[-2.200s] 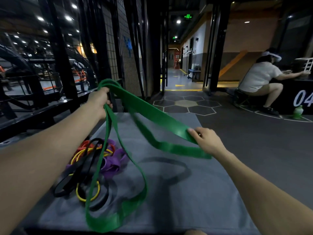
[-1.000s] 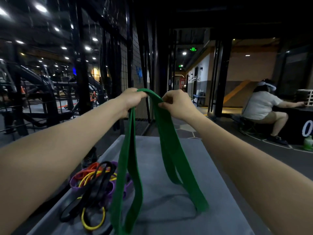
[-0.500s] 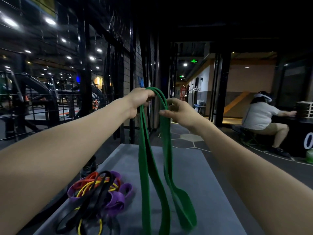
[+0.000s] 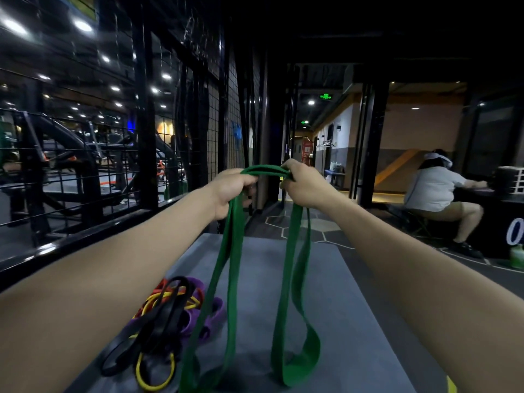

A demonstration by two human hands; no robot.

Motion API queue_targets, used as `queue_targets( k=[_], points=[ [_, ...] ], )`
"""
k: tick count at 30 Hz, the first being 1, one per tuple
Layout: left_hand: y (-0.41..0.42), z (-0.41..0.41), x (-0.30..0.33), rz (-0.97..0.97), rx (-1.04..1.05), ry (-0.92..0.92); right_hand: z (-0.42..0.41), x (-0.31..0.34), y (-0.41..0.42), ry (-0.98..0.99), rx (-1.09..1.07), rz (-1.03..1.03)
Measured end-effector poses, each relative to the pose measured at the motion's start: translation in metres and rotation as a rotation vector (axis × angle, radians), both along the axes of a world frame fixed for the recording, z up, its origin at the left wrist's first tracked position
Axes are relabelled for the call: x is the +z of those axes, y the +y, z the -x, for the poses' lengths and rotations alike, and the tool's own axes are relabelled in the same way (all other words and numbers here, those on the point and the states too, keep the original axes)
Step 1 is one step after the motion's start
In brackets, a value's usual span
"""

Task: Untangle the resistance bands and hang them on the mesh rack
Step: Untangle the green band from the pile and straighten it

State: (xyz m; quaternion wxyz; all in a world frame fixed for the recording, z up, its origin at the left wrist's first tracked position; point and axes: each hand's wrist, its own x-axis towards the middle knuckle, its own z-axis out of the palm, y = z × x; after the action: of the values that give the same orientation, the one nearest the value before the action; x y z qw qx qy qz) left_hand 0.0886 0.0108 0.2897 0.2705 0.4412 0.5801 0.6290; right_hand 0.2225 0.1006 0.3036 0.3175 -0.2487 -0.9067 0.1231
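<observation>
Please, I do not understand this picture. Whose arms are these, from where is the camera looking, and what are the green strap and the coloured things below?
No machine is here. A person wears a camera on the head, so you see that person's own two arms reaching forward. The left hand and the right hand both grip the top of a green resistance band, a long rubber loop for exercise. Its loops hang down to a grey mat. On the mat's left side lies a tangled pile of bands: black, purple, yellow and red-orange. At the left stands a black mesh rack, where the bands should hang; the green one is not yet on it. At the far right another person sits at a dark counter, not part of this work.
</observation>
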Motion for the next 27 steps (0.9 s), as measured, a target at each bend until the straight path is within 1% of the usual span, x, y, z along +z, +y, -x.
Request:
queue_targets(
  k=[2, 3, 6, 13, 14, 17, 20, 23, 24, 25, 27],
  points=[
    [-0.001, 0.003, -0.004, 0.042, 0.018, 0.111, 0.001, 0.005, 0.000, 0.018, -0.002, 0.010],
    [-0.001, 0.004, -0.005, 0.049, 0.025, 0.134, 0.002, 0.007, -0.001, 0.037, 0.004, 0.022],
    [-0.001, 0.005, -0.008, 0.016, 0.015, 0.113, 0.009, 0.013, -0.004, 0.130, 0.043, 0.088],
    [0.002, -0.012, -0.019, -0.101, -0.067, 0.081, 0.025, 0.018, -0.012, 0.470, 0.142, 0.353],
    [0.004, -0.014, -0.020, -0.108, -0.085, 0.097, 0.025, 0.018, -0.011, 0.525, 0.158, 0.398],
    [0.008, -0.022, -0.029, -0.071, -0.089, 0.205, 0.027, 0.019, -0.008, 0.688, 0.220, 0.534],
    [0.015, -0.026, -0.046, -0.008, -0.102, 0.213, 0.024, 0.022, -0.005, 0.800, 0.242, 0.629],
    [0.022, -0.027, -0.052, 0.016, -0.109, 0.175, 0.020, 0.017, 0.000, 0.840, 0.262, 0.663],
    [0.023, -0.026, -0.052, 0.036, -0.115, 0.194, 0.017, 0.014, 0.004, 0.824, 0.242, 0.656],
    [0.023, -0.025, -0.051, 0.057, -0.131, 0.225, 0.014, 0.011, 0.009, 0.777, 0.198, 0.613],
    [0.023, -0.022, -0.050, 0.081, -0.166, 0.285, 0.004, 0.007, 0.019, 0.583, 0.050, 0.396]
  ],
)
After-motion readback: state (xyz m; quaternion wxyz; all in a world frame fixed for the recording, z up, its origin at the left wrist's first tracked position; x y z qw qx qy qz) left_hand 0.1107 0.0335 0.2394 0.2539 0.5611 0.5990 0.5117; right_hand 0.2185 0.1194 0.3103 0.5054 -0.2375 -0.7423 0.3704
